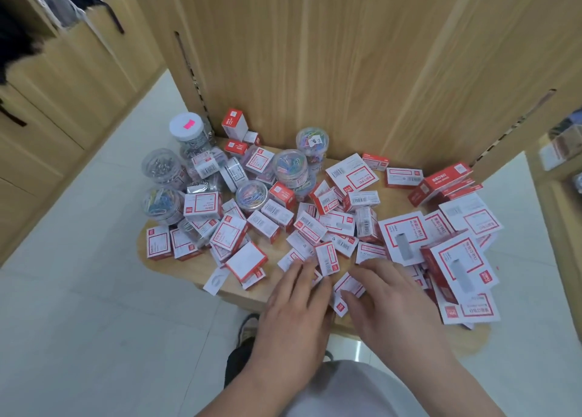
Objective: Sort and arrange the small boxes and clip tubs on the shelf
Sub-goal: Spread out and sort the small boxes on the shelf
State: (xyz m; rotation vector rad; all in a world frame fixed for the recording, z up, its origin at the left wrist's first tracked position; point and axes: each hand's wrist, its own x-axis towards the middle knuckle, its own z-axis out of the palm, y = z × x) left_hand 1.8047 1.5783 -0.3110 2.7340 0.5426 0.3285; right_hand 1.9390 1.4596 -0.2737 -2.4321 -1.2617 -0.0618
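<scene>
A jumble of several small red-and-white boxes (318, 227) covers the wooden shelf (185, 264). Clear round clip tubs (289, 164) with coloured and silver clips cluster at the back left. Larger red-and-white boxes (456, 259) pile up on the right. My left hand (296, 300) lies with straight fingers on small boxes at the front edge, fingertips beside an upright small box (327, 257). My right hand (387, 300) rests next to it, fingers spread over other small boxes; its thumb touches a small box (346, 286). What lies under the palms is hidden.
A tall wooden back panel (315, 54) rises behind the shelf. White floor tiles (78, 290) lie left and below. Wooden cabinets (47, 101) stand at the left. A neighbouring shelf (563, 164) shows at the right edge. My shoe (248, 328) is under the shelf front.
</scene>
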